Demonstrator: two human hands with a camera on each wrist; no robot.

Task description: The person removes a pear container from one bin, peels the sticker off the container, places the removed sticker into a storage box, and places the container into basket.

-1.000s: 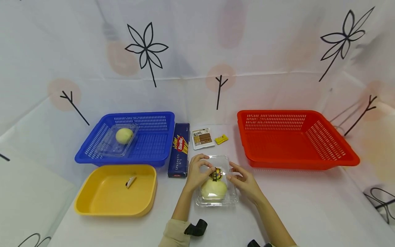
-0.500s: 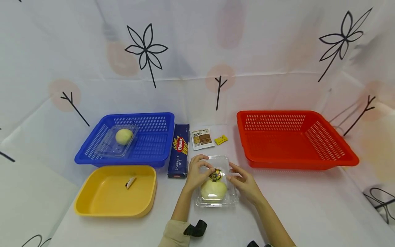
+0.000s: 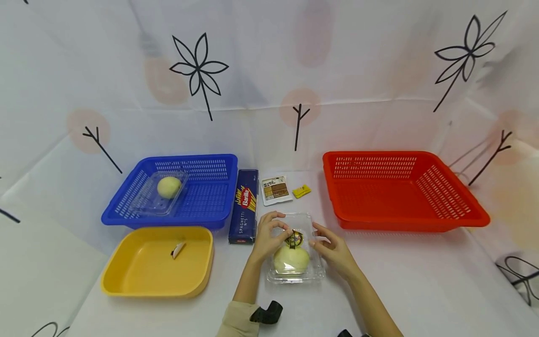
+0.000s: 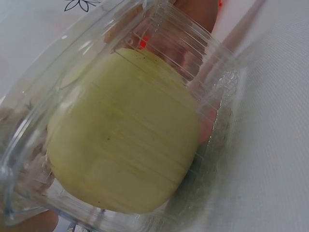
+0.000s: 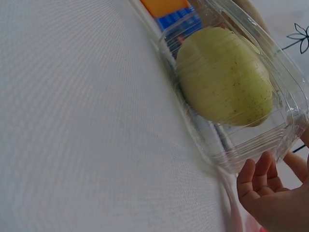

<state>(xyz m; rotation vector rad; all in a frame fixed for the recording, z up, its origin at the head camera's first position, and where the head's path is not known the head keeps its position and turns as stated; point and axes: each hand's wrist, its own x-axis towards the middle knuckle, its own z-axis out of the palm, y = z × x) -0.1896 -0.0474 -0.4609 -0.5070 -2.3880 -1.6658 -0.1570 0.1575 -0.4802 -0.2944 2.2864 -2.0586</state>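
A clear plastic clamshell container (image 3: 316,267) with a dark-and-yellow sticker on its lid sits on the white table in front of me. Inside lies a pale yellow-green round fruit (image 3: 290,261), which fills much of the left wrist view. My left hand (image 3: 266,239) grips the container's left side, thumb on the lid by the sticker. On the opposite side, my right hand (image 3: 338,252) holds the edge with thumb and bent fingers. The right wrist view shows those fingertips (image 5: 264,162) at the ridged wall. The lid looks closed over the fruit.
To the left stands a blue basket (image 3: 210,217) with another clear container (image 3: 145,206) and fruit (image 3: 169,187). Before it sits a yellow tray (image 3: 157,276) with a small white item (image 3: 178,249). Behind my hands are a spaghetti box (image 3: 244,206), sachet (image 3: 276,189), yellow packet (image 3: 302,191); right, a red basket (image 3: 404,224).
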